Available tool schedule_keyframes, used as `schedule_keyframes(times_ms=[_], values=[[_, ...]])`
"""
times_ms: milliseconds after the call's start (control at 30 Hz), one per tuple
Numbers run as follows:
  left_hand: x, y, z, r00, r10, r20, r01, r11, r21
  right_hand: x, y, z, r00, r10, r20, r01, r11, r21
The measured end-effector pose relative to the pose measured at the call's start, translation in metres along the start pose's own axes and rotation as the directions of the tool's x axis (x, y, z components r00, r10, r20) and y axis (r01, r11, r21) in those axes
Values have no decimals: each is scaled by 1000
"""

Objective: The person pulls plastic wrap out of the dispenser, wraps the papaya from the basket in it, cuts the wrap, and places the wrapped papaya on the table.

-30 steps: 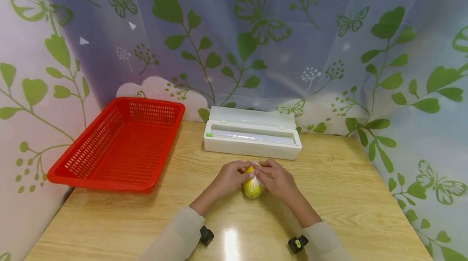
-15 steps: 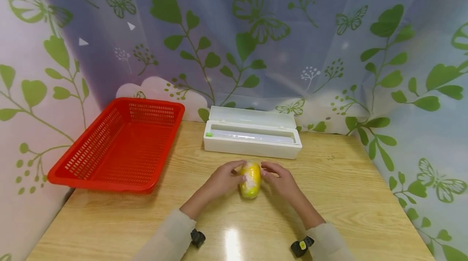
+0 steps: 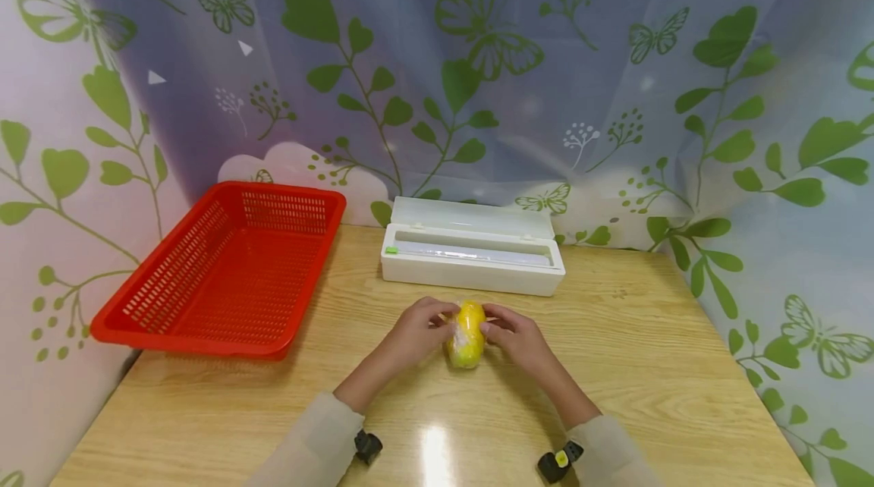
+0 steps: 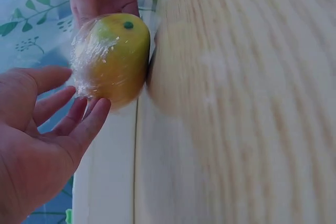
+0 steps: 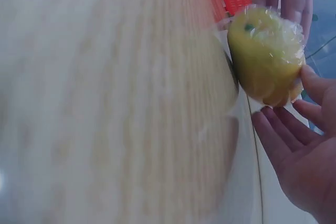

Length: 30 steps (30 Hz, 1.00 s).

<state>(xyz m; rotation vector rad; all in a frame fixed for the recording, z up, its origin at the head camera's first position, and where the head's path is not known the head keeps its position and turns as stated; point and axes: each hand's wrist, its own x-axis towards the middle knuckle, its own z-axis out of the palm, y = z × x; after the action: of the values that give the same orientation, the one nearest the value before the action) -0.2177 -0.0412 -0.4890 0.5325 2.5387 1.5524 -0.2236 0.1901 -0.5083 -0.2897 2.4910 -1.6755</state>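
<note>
A yellow mango [image 3: 467, 335] with a greenish end lies on the table between my hands, wrapped in clear cling film. Crinkled film bunches on one side of the mango [image 4: 113, 59] in the left wrist view, near its small green stem spot. My left hand [image 3: 416, 334] is on its left, fingers loosely spread, the tips right at the film. From the right, my right hand [image 3: 520, 337] touches it with the thumb, and the relaxed fingers lie along its edge. The palm of the right hand [image 5: 310, 156] is off the mango.
Behind the hands stands a white cling film dispenser [image 3: 471, 278], its lid raised and a green slider at its left end. A red perforated basket [image 3: 184, 347] sits at the left on the wooden table [image 3: 655, 373]. Patterned curtains hang on three sides.
Both hands pinched the film at the mango's far end, then moved apart and released it. The mango has turned, showing more of its yellow side, and the right thumb now touches it.
</note>
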Motion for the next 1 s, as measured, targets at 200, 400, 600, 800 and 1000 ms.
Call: schedule_keyframes(times_ms=[200, 400, 600, 800, 1000], values=[[3, -3, 6, 999, -50, 12, 50, 996, -76, 0, -3, 2, 993, -35, -114, 21, 993, -114], [7, -5, 13, 995, -98, 25, 101, 988, -116, -1, -8, 4, 976, -141, -164, 112, 978, -175], [10, -7, 16, 991, -137, -3, 136, 987, -80, -6, -13, 0, 968, -179, -175, 153, 977, -151], [8, -7, 14, 984, -179, -17, 179, 984, 2, -5, -4, -2, 981, -125, -145, 114, 990, -82], [6, -4, 10, 984, -175, -46, 178, 981, 72, -8, 2, -4, 993, -43, -114, 44, 999, 8]])
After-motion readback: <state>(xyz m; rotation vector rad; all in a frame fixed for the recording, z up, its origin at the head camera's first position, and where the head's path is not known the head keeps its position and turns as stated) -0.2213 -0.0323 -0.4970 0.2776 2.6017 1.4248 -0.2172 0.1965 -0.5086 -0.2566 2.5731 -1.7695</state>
